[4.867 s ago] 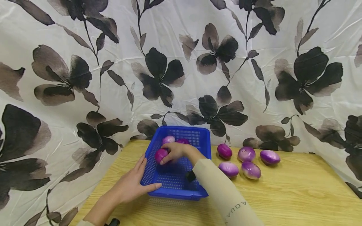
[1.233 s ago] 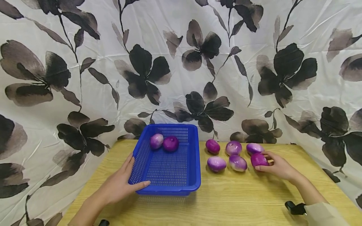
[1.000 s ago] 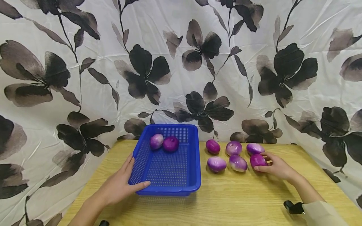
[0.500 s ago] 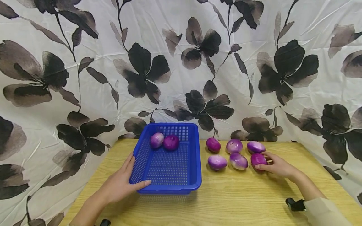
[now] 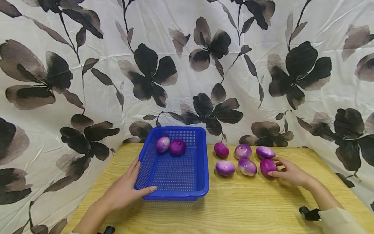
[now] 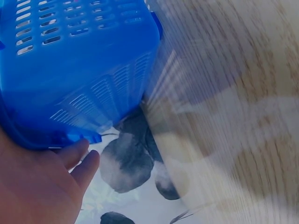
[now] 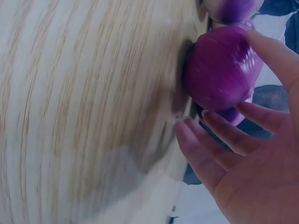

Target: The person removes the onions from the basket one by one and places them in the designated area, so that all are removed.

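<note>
My right hand (image 5: 292, 173) is at the front right of a group of purple onions. Its thumb and index finger pinch a magenta onion (image 7: 223, 70); the other fingers spread loosely beside it in the right wrist view. That onion sits low over the wooden table. At the left, my left hand (image 5: 121, 191) rests against the near left corner of a blue plastic basket (image 5: 175, 194), thumb on the front rim and fingers straight along the side. Inside, at the back left, lie a pale purple onion (image 5: 163, 144) and a darker onion (image 5: 177, 147).
Several other onions lie right of the basket, among them a magenta one (image 5: 221, 149), a pale one (image 5: 225, 168) and a purple-white one (image 5: 265, 152). The wooden table (image 5: 239, 208) ends at a white curtain (image 5: 181, 29) with dark flowers behind.
Around five seconds ago my right hand held a magenta onion in the basket; now it holds one among the table onions. Over the last second, it barely moves; the left hand stays on the basket.
</note>
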`<control>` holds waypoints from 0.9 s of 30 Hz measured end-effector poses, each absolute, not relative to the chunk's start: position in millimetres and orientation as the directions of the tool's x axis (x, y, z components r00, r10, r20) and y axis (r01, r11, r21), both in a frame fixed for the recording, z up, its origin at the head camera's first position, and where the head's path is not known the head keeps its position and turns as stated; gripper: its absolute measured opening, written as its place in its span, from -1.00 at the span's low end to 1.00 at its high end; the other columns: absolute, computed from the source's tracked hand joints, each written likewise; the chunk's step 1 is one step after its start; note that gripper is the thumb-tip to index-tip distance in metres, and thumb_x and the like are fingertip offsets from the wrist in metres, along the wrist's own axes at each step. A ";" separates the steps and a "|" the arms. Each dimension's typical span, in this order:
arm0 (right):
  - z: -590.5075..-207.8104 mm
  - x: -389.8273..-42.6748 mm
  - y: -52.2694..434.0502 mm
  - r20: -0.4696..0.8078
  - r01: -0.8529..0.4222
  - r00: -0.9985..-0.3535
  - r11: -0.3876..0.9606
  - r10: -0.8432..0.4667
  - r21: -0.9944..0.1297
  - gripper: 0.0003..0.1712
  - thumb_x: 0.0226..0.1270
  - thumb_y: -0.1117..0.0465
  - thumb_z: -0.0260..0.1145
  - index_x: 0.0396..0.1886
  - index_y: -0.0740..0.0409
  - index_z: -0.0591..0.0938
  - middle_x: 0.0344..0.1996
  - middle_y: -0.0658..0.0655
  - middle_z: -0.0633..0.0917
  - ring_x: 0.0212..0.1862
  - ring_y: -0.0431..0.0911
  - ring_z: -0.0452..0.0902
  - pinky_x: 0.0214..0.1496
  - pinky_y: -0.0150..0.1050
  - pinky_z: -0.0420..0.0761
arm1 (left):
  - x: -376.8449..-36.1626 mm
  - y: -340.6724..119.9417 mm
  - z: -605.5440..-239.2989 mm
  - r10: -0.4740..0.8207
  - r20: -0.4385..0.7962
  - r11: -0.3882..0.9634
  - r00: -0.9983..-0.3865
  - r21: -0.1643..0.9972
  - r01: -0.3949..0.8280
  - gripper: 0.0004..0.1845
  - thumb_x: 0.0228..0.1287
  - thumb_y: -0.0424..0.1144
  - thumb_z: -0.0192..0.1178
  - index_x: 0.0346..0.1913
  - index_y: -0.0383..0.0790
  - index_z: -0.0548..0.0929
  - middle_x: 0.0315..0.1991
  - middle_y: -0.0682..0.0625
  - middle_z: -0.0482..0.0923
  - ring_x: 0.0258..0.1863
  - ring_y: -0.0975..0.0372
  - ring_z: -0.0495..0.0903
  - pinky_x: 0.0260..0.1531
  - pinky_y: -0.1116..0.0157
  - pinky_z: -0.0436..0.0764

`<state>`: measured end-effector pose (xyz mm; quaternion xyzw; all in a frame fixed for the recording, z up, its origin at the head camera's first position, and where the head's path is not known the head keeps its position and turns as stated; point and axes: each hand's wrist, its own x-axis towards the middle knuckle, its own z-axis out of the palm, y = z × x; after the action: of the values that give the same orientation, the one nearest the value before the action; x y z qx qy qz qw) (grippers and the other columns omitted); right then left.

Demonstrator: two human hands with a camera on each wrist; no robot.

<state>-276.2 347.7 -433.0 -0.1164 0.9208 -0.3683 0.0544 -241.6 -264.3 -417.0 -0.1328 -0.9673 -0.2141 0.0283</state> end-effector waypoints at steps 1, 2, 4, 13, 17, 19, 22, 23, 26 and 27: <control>-432.3 -274.8 348.1 -0.006 -0.183 -0.967 0.707 -0.256 -0.683 -0.14 0.42 0.14 0.40 0.44 0.56 0.21 0.16 0.60 0.50 0.04 0.27 0.65 -0.07 -0.09 0.66 | -241.6 -263.8 -417.2 0.244 0.109 0.873 -0.963 0.407 0.268 0.37 0.10 0.61 0.13 0.66 -0.29 -0.16 0.68 -0.17 -0.27 0.50 -0.30 0.17 0.24 -0.35 0.37; -431.4 -273.4 348.5 0.002 -0.192 -0.966 0.712 -0.259 -0.675 -0.14 0.42 0.14 0.40 0.44 0.57 0.21 0.16 0.61 0.50 0.03 0.27 0.66 -0.06 -0.06 0.66 | -241.5 -263.3 -417.1 0.242 0.104 0.874 -0.965 0.407 0.264 0.38 0.10 0.62 0.13 0.66 -0.28 -0.17 0.68 -0.18 -0.27 0.49 -0.31 0.18 0.23 -0.35 0.37; -428.6 -270.3 347.7 0.009 -0.196 -0.968 0.728 -0.252 -0.656 -0.14 0.42 0.12 0.39 0.44 0.56 0.22 0.18 0.63 0.48 0.03 0.28 0.65 -0.03 0.01 0.65 | -241.1 -262.7 -417.2 0.238 0.094 0.878 -0.967 0.405 0.255 0.38 0.09 0.63 0.13 0.66 -0.28 -0.17 0.68 -0.19 -0.27 0.49 -0.31 0.19 0.22 -0.36 0.37; -408.2 -268.4 333.6 0.110 -0.305 -0.948 0.753 -0.299 -0.583 -0.15 0.41 0.08 0.39 0.44 0.54 0.28 0.30 0.58 0.42 0.24 0.49 0.40 0.16 0.37 0.49 | -241.5 -264.5 -416.5 0.235 0.104 0.880 -0.966 0.400 0.257 0.37 0.10 0.62 0.12 0.65 -0.31 -0.14 0.67 -0.20 -0.25 0.49 -0.31 0.18 0.22 -0.37 0.36; -396.1 -267.8 319.6 0.161 -0.378 -0.922 0.726 -0.352 -0.575 -0.19 0.39 0.12 0.42 0.43 0.49 0.33 0.31 0.54 0.43 0.30 0.47 0.37 0.15 0.36 0.51 | -242.7 -264.9 -415.1 0.234 0.111 0.880 -0.966 0.398 0.259 0.38 0.09 0.63 0.12 0.65 -0.32 -0.14 0.67 -0.20 -0.24 0.49 -0.31 0.18 0.23 -0.37 0.36; -390.0 -266.9 310.9 0.185 -0.417 -0.905 0.712 -0.382 -0.566 -0.20 0.37 0.13 0.44 0.43 0.45 0.35 0.31 0.51 0.45 0.30 0.43 0.39 0.14 0.33 0.54 | -243.1 -265.2 -414.9 0.233 0.115 0.880 -0.966 0.397 0.260 0.38 0.09 0.63 0.12 0.65 -0.31 -0.14 0.67 -0.20 -0.24 0.49 -0.31 0.19 0.23 -0.37 0.36; -380.8 -264.7 297.4 0.202 -0.460 -0.884 0.707 -0.422 -0.537 -0.21 0.35 0.12 0.46 0.43 0.39 0.37 0.34 0.46 0.45 0.32 0.36 0.40 0.18 0.31 0.52 | -242.8 -265.6 -415.3 0.234 0.115 0.879 -0.965 0.399 0.261 0.38 0.09 0.62 0.13 0.66 -0.29 -0.16 0.67 -0.21 -0.23 0.48 -0.32 0.20 0.22 -0.37 0.37; -378.0 -264.2 293.0 0.206 -0.473 -0.877 0.706 -0.434 -0.528 -0.21 0.35 0.12 0.46 0.43 0.37 0.37 0.33 0.45 0.46 0.31 0.34 0.42 0.19 0.29 0.51 | -242.5 -265.6 -415.5 0.235 0.113 0.879 -0.965 0.400 0.261 0.38 0.10 0.62 0.13 0.66 -0.29 -0.16 0.67 -0.21 -0.23 0.48 -0.32 0.20 0.22 -0.37 0.37; -370.5 -263.9 281.1 0.210 -0.495 -0.866 0.714 -0.455 -0.496 -0.23 0.36 0.10 0.45 0.43 0.36 0.39 0.26 0.37 0.50 0.24 0.22 0.47 0.18 0.23 0.53 | -241.4 -265.5 -415.8 0.237 0.102 0.877 -0.966 0.406 0.258 0.38 0.10 0.62 0.13 0.65 -0.30 -0.16 0.67 -0.21 -0.24 0.49 -0.31 0.19 0.23 -0.37 0.37; -368.6 -265.2 277.1 0.215 -0.502 -0.862 0.711 -0.460 -0.492 -0.25 0.36 0.10 0.45 0.42 0.34 0.41 0.19 0.34 0.53 0.17 0.17 0.49 0.15 0.15 0.55 | -241.2 -265.4 -415.6 0.236 0.100 0.876 -0.966 0.408 0.257 0.38 0.10 0.62 0.13 0.65 -0.30 -0.16 0.67 -0.21 -0.24 0.49 -0.31 0.18 0.23 -0.36 0.36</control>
<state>-265.2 277.1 -368.6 -0.2601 0.9242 -0.2770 -0.0384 -241.2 -265.4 -415.6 -0.1273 -0.9682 -0.2139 0.0237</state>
